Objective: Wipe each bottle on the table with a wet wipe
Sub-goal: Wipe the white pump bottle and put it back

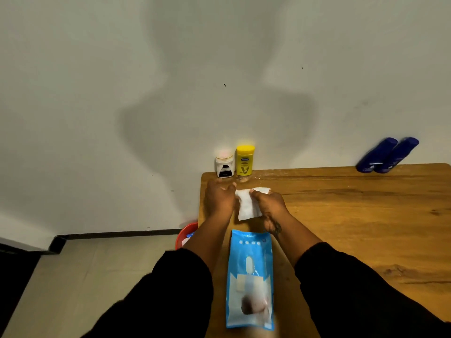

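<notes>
Wet wipe (247, 204): frame centre, above worktop (353, 215), long axis upright, crumpled. Right hand (269, 207) fingers pinch it; left hand (219, 198) fingers spread loose, touching its edge. Bottles upright behind: white (224, 167), yellow (244, 161); two blue (388, 154) upper right, leaning.

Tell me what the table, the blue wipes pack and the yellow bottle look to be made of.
Table: wood or a wood-look veneer, going by its brown grain and knots, with a slight sheen.
Blue wipes pack: soft plastic film, judging by its flat pouch shape, glossy highlights and wrinkles.
Yellow bottle: probably opaque plastic with a smooth, fairly matt surface and a printed label; the picture is too soft to be sure.
</notes>
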### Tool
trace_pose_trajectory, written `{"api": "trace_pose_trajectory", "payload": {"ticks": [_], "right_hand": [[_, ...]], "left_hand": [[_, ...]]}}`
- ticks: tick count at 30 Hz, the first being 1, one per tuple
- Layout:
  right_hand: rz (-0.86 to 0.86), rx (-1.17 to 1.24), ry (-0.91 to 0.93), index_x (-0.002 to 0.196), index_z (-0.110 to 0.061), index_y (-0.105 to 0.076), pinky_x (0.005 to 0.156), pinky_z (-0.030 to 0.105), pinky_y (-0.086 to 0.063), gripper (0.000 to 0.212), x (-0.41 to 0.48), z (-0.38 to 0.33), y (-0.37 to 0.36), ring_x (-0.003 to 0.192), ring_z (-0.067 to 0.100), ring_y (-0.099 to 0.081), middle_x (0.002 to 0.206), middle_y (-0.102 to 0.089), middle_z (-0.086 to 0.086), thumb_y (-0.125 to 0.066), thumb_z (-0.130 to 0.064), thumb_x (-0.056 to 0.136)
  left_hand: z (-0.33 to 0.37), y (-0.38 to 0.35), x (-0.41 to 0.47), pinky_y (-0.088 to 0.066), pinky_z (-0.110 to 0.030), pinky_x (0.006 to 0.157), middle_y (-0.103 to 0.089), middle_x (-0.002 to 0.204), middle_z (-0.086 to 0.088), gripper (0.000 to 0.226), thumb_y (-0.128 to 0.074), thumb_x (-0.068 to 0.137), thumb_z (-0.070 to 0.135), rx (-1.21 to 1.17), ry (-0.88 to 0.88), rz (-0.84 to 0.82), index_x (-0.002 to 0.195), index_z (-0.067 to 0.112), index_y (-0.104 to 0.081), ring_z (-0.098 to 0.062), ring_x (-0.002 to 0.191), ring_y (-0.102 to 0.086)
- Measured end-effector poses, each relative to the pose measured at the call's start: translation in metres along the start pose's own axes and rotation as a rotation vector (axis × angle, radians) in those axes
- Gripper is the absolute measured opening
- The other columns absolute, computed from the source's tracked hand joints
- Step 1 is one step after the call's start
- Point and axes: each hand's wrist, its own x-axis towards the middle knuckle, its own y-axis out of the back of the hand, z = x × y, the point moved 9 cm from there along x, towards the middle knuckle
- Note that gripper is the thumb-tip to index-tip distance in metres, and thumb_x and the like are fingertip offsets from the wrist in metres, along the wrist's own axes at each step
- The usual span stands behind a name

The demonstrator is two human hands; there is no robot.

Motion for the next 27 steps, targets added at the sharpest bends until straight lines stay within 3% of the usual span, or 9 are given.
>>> {"api": "trace_pose_trajectory", "payload": {"ticks": [3,7,12,14,19,25,27], "right_hand": [[0.004,-0.114,0.067,0.111,-0.006,-0.058,0.091,0.039,-0.051,0.019,0.009,-0.020,-0.010,0.092,0.024,-0.058,0.099,-0.064,0.007,-0.053,-0.003,0.093],[-0.026,-0.201,0.109,0.128,-0.005,-0.052,0.085,0.034,-0.048,0.032,0.012,-0.039,-0.026,0.094,0.021,-0.054,0.119,-0.058,0.010,-0.048,-0.005,0.096],[-0.026,-0.185,0.077,0.125,-0.005,-0.053,0.077,0.032,-0.049,0.031,0.009,-0.034,-0.026,0.078,0.017,-0.055,0.106,-0.058,0.010,-0.047,-0.001,0.095],[-0.027,-0.195,0.060,0.122,-0.005,-0.057,0.077,0.033,-0.050,0.031,0.007,-0.026,-0.021,0.081,0.019,-0.058,0.106,-0.060,0.010,-0.046,0.000,0.093],[0.004,-0.236,0.022,0.123,-0.007,-0.057,0.093,0.042,-0.052,0.032,0.006,-0.010,-0.010,0.102,0.028,-0.059,0.107,-0.061,0.009,-0.049,-0.003,0.092],[-0.002,-0.226,0.054,0.098,-0.013,-0.063,0.088,0.039,-0.053,0.019,-0.005,-0.009,-0.005,0.099,0.028,-0.061,0.106,-0.065,0.010,-0.049,-0.002,0.092],[0.006,-0.239,0.069,0.105,-0.010,-0.063,0.092,0.040,-0.052,0.020,-0.009,-0.012,-0.001,0.100,0.029,-0.062,0.108,-0.066,0.012,-0.051,-0.003,0.091]], "left_hand": [[0.028,0.003,0.026,-0.050,-0.038,0.095,-0.048,0.138,-0.008,0.056,-0.064,0.092,0.026,0.212,-0.162,0.061,0.143,0.024,-0.040,-0.029,0.120,-0.056],[0.059,-0.009,0.047,-0.050,-0.039,0.097,-0.039,0.143,-0.010,0.061,-0.056,0.097,0.025,0.619,-0.436,0.061,0.150,0.034,-0.027,-0.028,0.124,-0.050],[0.070,-0.016,0.059,-0.046,-0.041,0.101,-0.039,0.142,-0.012,0.061,-0.056,0.097,0.028,0.885,-0.542,0.027,0.151,0.032,-0.029,-0.031,0.127,-0.046],[0.070,-0.014,0.059,-0.045,-0.040,0.098,-0.042,0.137,-0.013,0.058,-0.058,0.095,0.028,0.965,-0.581,0.034,0.148,0.028,-0.034,-0.031,0.123,-0.048],[0.077,-0.013,0.055,-0.048,-0.038,0.093,-0.046,0.138,-0.011,0.049,-0.062,0.092,0.032,1.033,-0.717,0.058,0.136,0.021,-0.042,-0.029,0.117,-0.053],[0.074,-0.017,0.043,-0.049,-0.031,0.073,-0.067,0.108,-0.006,0.032,-0.061,0.094,0.027,0.987,-0.750,0.015,0.120,0.018,-0.045,-0.024,0.089,-0.064],[0.071,-0.014,0.037,-0.055,-0.032,0.073,-0.066,0.106,-0.007,0.028,-0.061,0.094,0.025,0.918,-0.721,0.017,0.116,0.018,-0.045,-0.024,0.085,-0.063]]}}
